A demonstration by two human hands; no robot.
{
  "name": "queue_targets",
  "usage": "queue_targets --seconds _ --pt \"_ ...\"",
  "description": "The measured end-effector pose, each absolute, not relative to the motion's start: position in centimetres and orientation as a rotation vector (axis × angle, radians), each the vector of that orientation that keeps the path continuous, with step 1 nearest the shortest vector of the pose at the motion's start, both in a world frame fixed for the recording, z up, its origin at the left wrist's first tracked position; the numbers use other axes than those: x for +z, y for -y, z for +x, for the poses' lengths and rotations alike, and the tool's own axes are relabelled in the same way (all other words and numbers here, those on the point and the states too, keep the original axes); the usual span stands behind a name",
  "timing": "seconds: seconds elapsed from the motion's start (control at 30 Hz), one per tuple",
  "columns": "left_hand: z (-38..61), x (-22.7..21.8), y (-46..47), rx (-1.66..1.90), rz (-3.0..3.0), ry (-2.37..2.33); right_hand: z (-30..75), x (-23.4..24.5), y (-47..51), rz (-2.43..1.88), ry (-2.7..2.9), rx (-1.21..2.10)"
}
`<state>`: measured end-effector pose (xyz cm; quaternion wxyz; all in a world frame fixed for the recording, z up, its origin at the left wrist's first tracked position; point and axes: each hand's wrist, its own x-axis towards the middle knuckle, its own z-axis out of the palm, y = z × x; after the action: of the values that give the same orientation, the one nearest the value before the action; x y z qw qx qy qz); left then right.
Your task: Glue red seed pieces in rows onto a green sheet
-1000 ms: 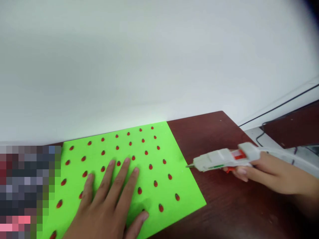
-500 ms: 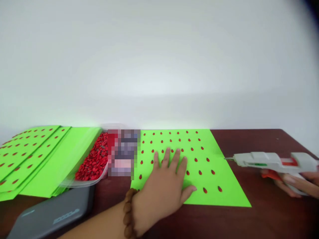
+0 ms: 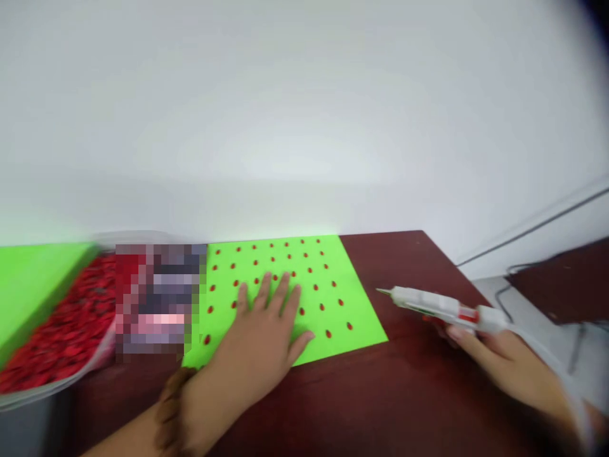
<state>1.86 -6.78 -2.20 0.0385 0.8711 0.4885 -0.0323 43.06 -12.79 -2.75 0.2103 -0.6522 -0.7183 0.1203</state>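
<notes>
My left hand (image 3: 261,330) lies flat with fingers spread on a bright green sheet (image 3: 342,273). Rows of small red ladybug-like pieces with dark ends (image 3: 328,334) dot the sheet; some are hidden under the hand. A brown bead bracelet (image 3: 174,406) circles my left wrist. To the right of the sheet, my right hand (image 3: 499,362) is wrapped round a white glue gun (image 3: 428,301) with red parts. Its thin nozzle points left toward the sheet's right edge, apart from it.
A clear plastic tub (image 3: 76,381) full of small red pieces (image 3: 71,330) stands at left, slightly blurred. Green sheets (image 3: 38,273) lie beyond it. A pixelated patch hides what sits beside the tub. The dark wood table (image 3: 304,406) meets a white wall; a cable (image 3: 533,231) runs at right.
The view has turned right, so everything sits further left in it. The glue gun in my right hand has rotated so that its top shows more. My left hand stays flat on the sheet.
</notes>
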Motion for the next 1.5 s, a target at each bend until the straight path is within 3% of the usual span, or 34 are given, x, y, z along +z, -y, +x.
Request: queue_targets --seconds 0.47,1.5 --pt "0.9 -5.4 6.2 0.31 2.965 -1.441 40.3 -0.6 11.7 -1.589 2.279 0.415" --pt "0.0 -5.8 6.4 0.25 2.939 -1.389 40.2 -0.1 11.5 -1.514 2.368 0.441"
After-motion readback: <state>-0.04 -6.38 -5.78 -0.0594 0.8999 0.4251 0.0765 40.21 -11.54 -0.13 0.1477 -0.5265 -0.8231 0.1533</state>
